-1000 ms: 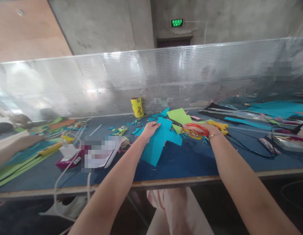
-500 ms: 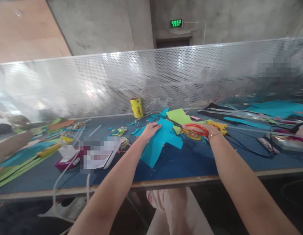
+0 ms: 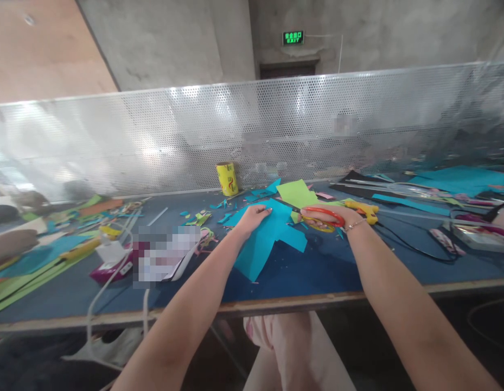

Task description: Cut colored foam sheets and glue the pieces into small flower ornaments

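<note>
Blue table (image 3: 317,279), strewn with scraps (image 3: 201,219), runs beneath the yellow tube (image 3: 227,179); behind the tube stand a perforated metal screen (image 3: 174,130) and a grey wall (image 3: 186,43) with a lit exit sign (image 3: 293,38). Nearer than the tube and rightward, the left hand (image 3: 255,217) pinches blue paper (image 3: 266,244), while the right hand (image 3: 346,215) grips scissors (image 3: 325,212), blades at the paper.

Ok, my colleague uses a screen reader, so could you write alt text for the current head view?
A person's left hand pinches cut blue paper while the right hand holds red-and-yellow-handled scissors at its upper edge. Paper scraps litter the blue table, and a yellow cylinder stands by a perforated metal screen.
</note>
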Motion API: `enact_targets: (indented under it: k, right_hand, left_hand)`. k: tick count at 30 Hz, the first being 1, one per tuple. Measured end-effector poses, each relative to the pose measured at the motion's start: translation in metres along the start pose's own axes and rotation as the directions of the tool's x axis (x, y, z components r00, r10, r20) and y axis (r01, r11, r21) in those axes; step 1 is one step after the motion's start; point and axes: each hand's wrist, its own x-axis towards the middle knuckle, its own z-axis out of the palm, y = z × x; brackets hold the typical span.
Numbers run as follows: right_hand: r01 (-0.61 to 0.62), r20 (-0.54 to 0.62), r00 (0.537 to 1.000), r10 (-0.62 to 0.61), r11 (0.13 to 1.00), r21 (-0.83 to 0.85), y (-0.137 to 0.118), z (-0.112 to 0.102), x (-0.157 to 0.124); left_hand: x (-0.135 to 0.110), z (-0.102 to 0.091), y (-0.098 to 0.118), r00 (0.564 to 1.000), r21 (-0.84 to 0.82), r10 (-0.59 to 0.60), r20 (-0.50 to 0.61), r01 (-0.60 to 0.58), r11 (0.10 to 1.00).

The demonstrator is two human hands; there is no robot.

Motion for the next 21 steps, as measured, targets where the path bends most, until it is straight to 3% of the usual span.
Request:
enact_targets:
  k: [10, 16, 21]
  right_hand:
    - [0.042, 0.003, 0.999, -0.042, 0.996, -0.074, 0.0063, -0.0039, 0.0022]
    - [-0.024, 0.064, 0.998, 0.016, 0.992, 0.126, 0.0031, -0.0007, 0.0030]
    - [-0.005, 0.082, 0.997, -0.009, 0.986, 0.169, -0.0002, 0.0033, 0.0016]
  left_hand:
    - [0.0000, 0.0002, -0.0001, 1.000, -0.048, -0.018, 0.014, 0.019, 0.999]
    - [-0.0004, 0.0011, -0.0006, 0.999, -0.079, -0.033, 0.022, 0.035, 0.996]
    - [-0.0002, 0.0015, -0.0016, 0.998, -0.048, -0.003, 0.061, 0.006, 0.999]
